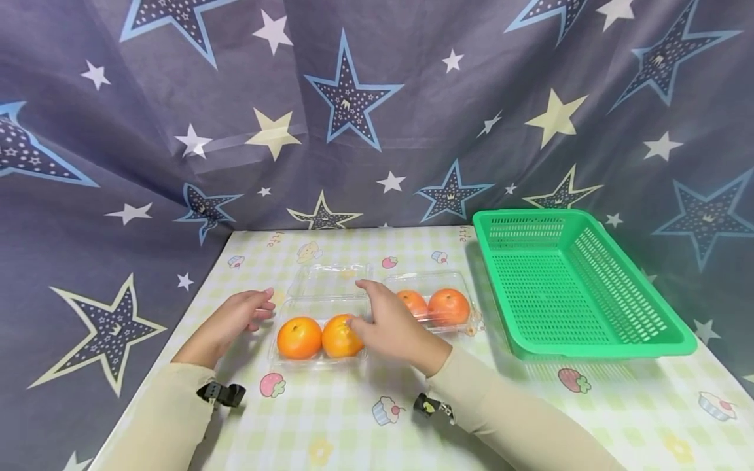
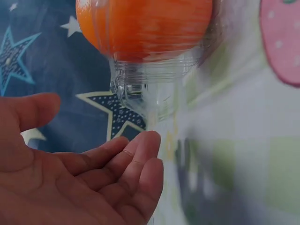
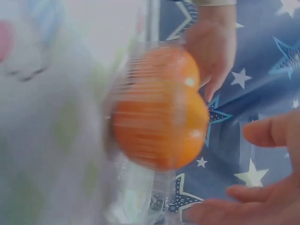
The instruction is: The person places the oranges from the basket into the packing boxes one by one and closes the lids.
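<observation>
A clear plastic clamshell box [image 1: 318, 358] lies open with its lid [image 1: 330, 280] folded back, and two oranges [image 1: 299, 337] [image 1: 340, 335] sit in it. My left hand [image 1: 241, 315] rests open on the table just left of the box, apart from it. In the left wrist view its palm [image 2: 70, 183] is relaxed below an orange [image 2: 140, 28]. My right hand [image 1: 379, 317] hovers open over the box's right end, beside the right-hand orange [image 3: 159, 126]. I cannot tell whether it touches. A second, closed box [image 1: 468, 320] holds two more oranges [image 1: 449, 307].
A green perforated plastic basket [image 1: 642, 327] stands empty at the right of the table. The tablecloth [image 1: 353, 432] has a pale check with cake and strawberry prints. A starred blue curtain [image 1: 377, 98] hangs behind and along both sides.
</observation>
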Demonstrator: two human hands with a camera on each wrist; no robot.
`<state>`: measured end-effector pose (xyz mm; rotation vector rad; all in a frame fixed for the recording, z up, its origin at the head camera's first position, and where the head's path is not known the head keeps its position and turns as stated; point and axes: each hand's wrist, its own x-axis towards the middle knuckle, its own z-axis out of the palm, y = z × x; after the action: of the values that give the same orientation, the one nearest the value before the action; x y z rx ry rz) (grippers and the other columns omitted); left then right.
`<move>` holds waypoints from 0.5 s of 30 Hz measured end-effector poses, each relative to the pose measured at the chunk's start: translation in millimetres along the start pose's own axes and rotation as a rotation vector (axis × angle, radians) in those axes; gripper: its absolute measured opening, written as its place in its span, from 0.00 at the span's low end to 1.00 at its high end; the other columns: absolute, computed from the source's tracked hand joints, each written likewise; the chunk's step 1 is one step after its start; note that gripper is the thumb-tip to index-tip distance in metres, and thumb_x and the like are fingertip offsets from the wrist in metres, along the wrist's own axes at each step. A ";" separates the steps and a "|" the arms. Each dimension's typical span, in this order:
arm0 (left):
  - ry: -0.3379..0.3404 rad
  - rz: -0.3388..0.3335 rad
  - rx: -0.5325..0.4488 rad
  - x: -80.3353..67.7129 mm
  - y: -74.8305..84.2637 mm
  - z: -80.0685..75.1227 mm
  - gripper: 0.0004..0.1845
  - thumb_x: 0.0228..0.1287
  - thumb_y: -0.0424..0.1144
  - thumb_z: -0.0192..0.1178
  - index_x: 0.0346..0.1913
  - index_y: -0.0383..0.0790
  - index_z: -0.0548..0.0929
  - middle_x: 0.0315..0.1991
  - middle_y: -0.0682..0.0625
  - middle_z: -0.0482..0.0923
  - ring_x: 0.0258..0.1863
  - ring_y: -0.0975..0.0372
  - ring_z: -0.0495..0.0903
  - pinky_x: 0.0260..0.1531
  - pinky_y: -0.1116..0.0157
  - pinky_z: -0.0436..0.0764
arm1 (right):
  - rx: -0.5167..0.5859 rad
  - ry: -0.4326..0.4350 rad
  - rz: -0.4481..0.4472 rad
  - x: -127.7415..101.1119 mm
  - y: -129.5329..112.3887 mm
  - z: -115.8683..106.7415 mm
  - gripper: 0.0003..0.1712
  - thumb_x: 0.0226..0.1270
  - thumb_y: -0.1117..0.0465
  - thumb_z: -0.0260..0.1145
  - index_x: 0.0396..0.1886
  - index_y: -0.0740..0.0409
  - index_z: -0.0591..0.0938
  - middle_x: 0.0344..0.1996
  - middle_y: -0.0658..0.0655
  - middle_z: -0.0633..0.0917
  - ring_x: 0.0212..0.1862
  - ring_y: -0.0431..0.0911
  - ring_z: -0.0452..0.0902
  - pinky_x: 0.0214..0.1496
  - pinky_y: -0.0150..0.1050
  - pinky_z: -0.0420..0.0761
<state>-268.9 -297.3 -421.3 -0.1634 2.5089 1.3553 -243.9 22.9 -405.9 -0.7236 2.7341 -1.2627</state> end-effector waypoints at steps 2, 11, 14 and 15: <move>-0.033 -0.023 -0.025 6.1 5.7 -1.2 0.46 0.80 0.65 0.38 0.77 0.24 0.57 0.72 0.30 0.68 0.72 0.41 0.70 0.63 0.49 0.76 | 0.055 -0.011 0.084 6.3 -4.4 -4.9 0.42 0.70 0.51 0.66 0.79 0.60 0.64 0.74 0.64 0.72 0.74 0.56 0.69 0.76 0.52 0.69; -0.071 -0.096 -0.137 24.4 22.5 0.5 0.46 0.81 0.63 0.37 0.79 0.21 0.49 0.75 0.28 0.62 0.75 0.42 0.66 0.74 0.46 0.65 | 0.195 -0.016 0.354 32.6 -15.7 -13.6 0.42 0.72 0.45 0.59 0.79 0.61 0.64 0.77 0.61 0.68 0.78 0.57 0.63 0.80 0.53 0.61; -0.078 -0.096 -0.155 27.7 25.6 0.7 0.46 0.82 0.61 0.37 0.79 0.21 0.48 0.75 0.27 0.61 0.75 0.42 0.65 0.75 0.45 0.64 | 0.200 -0.024 0.409 37.8 -17.1 -14.1 0.43 0.73 0.41 0.56 0.80 0.60 0.63 0.78 0.60 0.67 0.80 0.56 0.59 0.81 0.53 0.58; -0.081 -0.096 -0.160 28.7 26.6 0.5 0.45 0.82 0.61 0.37 0.79 0.21 0.48 0.75 0.27 0.61 0.76 0.42 0.65 0.75 0.45 0.63 | 0.198 -0.027 0.420 39.1 -17.3 -14.1 0.44 0.73 0.39 0.56 0.80 0.60 0.63 0.79 0.59 0.66 0.80 0.56 0.59 0.81 0.53 0.58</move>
<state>-302.3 -281.2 -408.9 -0.2526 2.2966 1.4916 -275.2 6.5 -378.0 -0.1350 2.5033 -1.3731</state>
